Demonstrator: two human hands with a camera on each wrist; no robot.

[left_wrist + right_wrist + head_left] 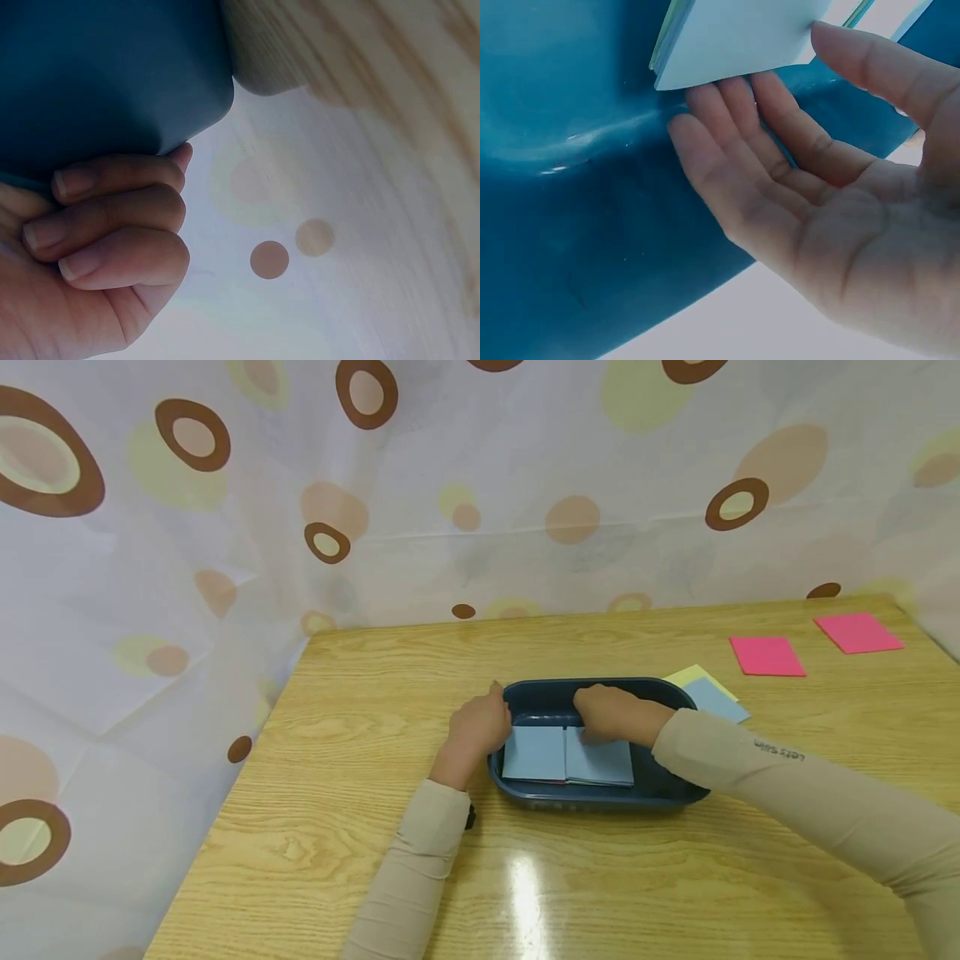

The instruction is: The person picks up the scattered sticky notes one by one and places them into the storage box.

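Blue-topped stacks (pixel 534 753) sit paired inside the tray (pixel 662 787), pink notes (pixel 768 657) still outside; left hand (pixel 478 724) grips tray, right hand (pixel 617 713) pinches one stack.

You had room outward of your left hand (pixel 480 722), over the bare pale wooden tabletop (pixel 360 718), and on the near side of both grips, between your forearms. The raised wall of the dark blue, round-cornered tray (pixel 600 800) barred a level path to your right hand (pixel 618 714). Right of the light blue square paper stack (pixel 600 767) at your right fingers, a strip of tray floor remained, but your beige sleeve (pixel 810 793) crossed above that end.
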